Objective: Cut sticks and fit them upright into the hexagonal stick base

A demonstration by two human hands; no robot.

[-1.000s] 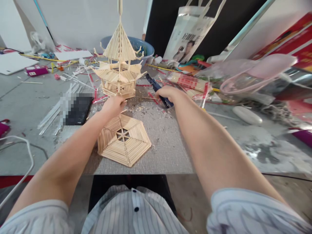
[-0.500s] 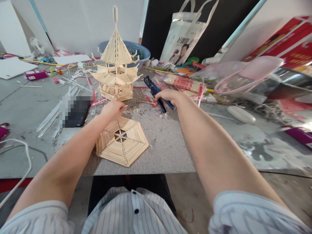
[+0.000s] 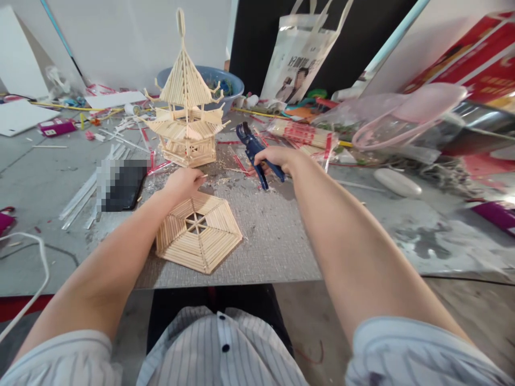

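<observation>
My left hand (image 3: 183,182) is closed in a pinch on a thin wooden stick, whose tip pokes out to the right. It hovers just beyond a flat hexagonal roof piece of wooden sticks (image 3: 198,232) lying on the grey mat (image 3: 265,241). My right hand (image 3: 276,157) grips blue pliers (image 3: 252,146), lifted off the mat with the jaws pointing away. A stick-built pagoda tower (image 3: 185,112) stands upright behind both hands.
A black phone (image 3: 124,185) lies left of the mat among loose white sticks. Behind stand a blue bowl (image 3: 230,86), a white shopping bag (image 3: 300,59), packs of sticks in red-printed wrap (image 3: 303,135) and pink plastic bags (image 3: 406,120). A white cable (image 3: 28,268) loops at the left.
My right hand has picked the pliers up from the mat and drawn them slightly toward me. My left hand stays pinched on the stick near the hexagon. The view has tilted up a little.
</observation>
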